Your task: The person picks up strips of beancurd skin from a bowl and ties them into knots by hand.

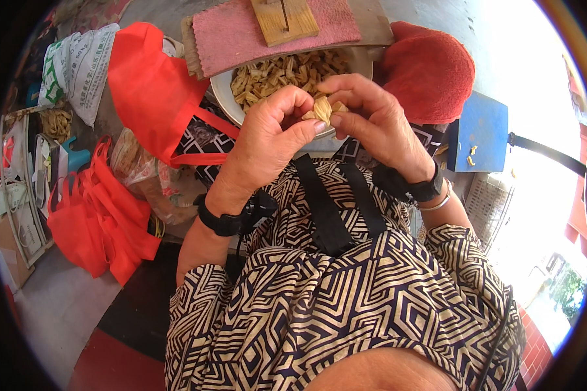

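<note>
Between my two hands, near chest height, is a pale yellow folded strip of dried plant material (322,109). My left hand (274,134) pinches its left side between thumb and fingers. On its other side my right hand (376,119) holds it with thumb and fingertips. Just beyond them stands a white basin (221,96), filled with many similar short, folded pieces (274,78). A board covered with pink cloth (225,36) lies across the basin's far side, bearing a wooden block (293,24) with a thin metal spike.
Red fabric bags (151,93) lie to the left, beside a printed white sack (90,73). At the right are a red towel (430,73), a blue box (479,132) with small pieces on top, and a white plastic crate (486,205). A shelf rack (27,195) stands far left.
</note>
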A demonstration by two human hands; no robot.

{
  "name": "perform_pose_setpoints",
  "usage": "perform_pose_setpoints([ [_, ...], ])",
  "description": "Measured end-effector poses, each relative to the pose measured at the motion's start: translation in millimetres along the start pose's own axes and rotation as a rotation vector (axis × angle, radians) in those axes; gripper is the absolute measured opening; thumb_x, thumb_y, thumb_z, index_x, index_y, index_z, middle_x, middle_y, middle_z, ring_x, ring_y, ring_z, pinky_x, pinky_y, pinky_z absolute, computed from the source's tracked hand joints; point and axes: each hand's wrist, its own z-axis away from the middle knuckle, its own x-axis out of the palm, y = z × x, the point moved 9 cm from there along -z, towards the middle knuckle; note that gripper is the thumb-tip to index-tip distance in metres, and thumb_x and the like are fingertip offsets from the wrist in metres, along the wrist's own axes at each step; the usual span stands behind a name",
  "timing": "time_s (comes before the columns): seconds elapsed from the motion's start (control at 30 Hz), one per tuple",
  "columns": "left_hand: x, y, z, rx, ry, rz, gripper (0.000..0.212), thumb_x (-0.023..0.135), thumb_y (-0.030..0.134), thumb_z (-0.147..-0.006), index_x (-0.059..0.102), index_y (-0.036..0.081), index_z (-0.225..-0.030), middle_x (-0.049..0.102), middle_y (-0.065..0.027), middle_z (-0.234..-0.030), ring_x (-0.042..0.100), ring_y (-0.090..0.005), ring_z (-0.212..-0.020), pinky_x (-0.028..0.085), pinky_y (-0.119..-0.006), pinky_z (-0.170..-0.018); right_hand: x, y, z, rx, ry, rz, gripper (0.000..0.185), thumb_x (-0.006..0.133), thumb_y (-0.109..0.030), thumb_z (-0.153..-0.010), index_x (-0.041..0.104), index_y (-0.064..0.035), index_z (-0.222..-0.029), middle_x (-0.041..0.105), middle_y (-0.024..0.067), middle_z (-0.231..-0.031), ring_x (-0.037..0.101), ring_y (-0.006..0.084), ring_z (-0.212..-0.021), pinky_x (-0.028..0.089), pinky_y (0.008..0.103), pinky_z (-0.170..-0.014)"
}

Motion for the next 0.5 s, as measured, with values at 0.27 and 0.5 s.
perform_pose_setpoints([
  [0.27,-1.3,-0.8,7.8,-0.085,-0.056,0.237,0.008,0.072,0.011,-0.105,0.066,0.005,-0.103,0.063,0.0043,-0.086,0.054,-0.0035,-0.07,0.044,-0.021,-0.062,14.0,-29.2,1.5,-0.173,-0.177,0.254,0.025,0.066,0.005,-0.105,0.076,-0.0037,-0.125,0.077,0.001,-0.11,0.069,0.0075,-0.1,0.058,0.0267,-0.089],
  [0.5,1.3,43.6,8.6,0.092,-0.073,-0.268,0.024,0.063,0.012,-0.106,0.062,0.003,-0.084,0.055,0.0062,-0.074,0.046,-0.0064,-0.066,0.037,-0.027,-0.06,8.6,-10.3,-1.4,-0.005,-0.074,-0.068,0.018,0.068,-0.003,-0.108,0.075,-0.0016,-0.125,0.075,0.0004,-0.099,0.065,0.0038,-0.081,0.055,0.0215,-0.073],
])
